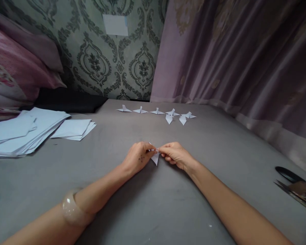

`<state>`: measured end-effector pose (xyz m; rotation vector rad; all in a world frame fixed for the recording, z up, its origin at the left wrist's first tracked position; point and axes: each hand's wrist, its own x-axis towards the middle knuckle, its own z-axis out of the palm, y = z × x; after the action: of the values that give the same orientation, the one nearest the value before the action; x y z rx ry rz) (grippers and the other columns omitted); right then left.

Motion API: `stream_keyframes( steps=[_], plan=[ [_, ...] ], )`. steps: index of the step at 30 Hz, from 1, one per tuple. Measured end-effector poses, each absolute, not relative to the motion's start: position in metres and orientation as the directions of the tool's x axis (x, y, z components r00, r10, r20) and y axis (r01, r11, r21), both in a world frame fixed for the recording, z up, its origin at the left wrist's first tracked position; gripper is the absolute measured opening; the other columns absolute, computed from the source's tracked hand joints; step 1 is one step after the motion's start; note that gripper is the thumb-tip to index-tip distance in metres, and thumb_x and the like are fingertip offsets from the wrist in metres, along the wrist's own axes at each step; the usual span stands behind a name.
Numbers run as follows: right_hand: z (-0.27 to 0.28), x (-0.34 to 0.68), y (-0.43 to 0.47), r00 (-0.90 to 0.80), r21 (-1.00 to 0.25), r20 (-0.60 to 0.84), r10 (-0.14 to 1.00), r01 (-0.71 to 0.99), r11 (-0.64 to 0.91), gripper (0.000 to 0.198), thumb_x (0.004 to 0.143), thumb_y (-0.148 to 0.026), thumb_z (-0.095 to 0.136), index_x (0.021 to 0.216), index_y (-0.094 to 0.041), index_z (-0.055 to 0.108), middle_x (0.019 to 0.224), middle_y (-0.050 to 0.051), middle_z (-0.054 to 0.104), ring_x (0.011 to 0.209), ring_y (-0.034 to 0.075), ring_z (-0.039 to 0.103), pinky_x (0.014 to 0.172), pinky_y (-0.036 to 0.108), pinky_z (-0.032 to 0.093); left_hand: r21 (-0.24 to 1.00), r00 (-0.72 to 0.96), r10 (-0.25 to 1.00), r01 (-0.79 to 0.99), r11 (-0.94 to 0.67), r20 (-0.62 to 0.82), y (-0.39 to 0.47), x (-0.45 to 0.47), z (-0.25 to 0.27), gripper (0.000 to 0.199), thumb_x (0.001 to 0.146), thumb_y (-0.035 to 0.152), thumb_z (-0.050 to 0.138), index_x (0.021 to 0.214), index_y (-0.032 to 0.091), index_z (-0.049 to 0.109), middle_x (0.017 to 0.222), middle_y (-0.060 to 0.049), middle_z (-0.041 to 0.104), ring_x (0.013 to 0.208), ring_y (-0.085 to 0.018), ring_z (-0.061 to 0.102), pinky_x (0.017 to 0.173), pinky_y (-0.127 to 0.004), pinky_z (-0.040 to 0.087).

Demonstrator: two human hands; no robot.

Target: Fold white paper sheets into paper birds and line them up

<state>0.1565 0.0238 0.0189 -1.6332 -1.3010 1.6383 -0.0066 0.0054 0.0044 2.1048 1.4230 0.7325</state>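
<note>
Between my two hands is a small white folded paper piece (155, 159), one pointed flap of it hanging down. My left hand (139, 156), with a bangle (75, 209) on the forearm, pinches it from the left. From the right, the thumb and fingers of my right hand (175, 154) close on its upper edge. Fingertips hide most of the folds. Farther back on the grey surface stands a row of folded paper cranes (156, 111). Two flat pointed paper pieces (169, 118) lie just in front of the row's right end.
Stacked white paper sheets (28, 136) lie at the left, beside a smaller pile of paper squares (72, 128). Behind them is a black folded cloth (71, 100). Scissors (293, 175) and a dark flat item lie at the right edge. A purple curtain (206, 51) hangs along the right.
</note>
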Motion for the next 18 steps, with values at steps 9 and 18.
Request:
stream_keyframes(
  steps=[9, 18],
  plan=[
    [0.021, 0.161, 0.023, -0.210, -0.872, -0.457, 0.865, 0.296, -0.389, 0.019, 0.069, -0.022, 0.062, 0.055, -0.016, 0.050, 0.044, -0.008, 0.041, 0.033, 0.001, 0.026, 0.032, 0.017, 0.009, 0.732, 0.278, 0.953, 0.625, -0.273, 0.118, 0.006, -0.005, 0.007, 0.022, 0.081, 0.027, 0.054, 0.082, 0.018, 0.074, 0.072, -0.002, 0.068, 0.066, -0.014, 0.057, 0.063, -0.024, 0.041],
    [0.015, 0.173, 0.027, -0.225, -0.878, -0.452, 0.863, 0.280, -0.387, 0.021, 0.066, -0.024, 0.063, 0.055, -0.017, 0.047, 0.044, -0.009, 0.039, 0.034, 0.001, 0.023, 0.032, 0.018, 0.008, 0.746, 0.260, 0.954, 0.603, -0.283, 0.151, 0.008, -0.005, 0.003, 0.020, 0.079, 0.026, 0.054, 0.081, 0.018, 0.072, 0.072, -0.002, 0.068, 0.065, -0.014, 0.057, 0.063, -0.023, 0.041]
  ],
)
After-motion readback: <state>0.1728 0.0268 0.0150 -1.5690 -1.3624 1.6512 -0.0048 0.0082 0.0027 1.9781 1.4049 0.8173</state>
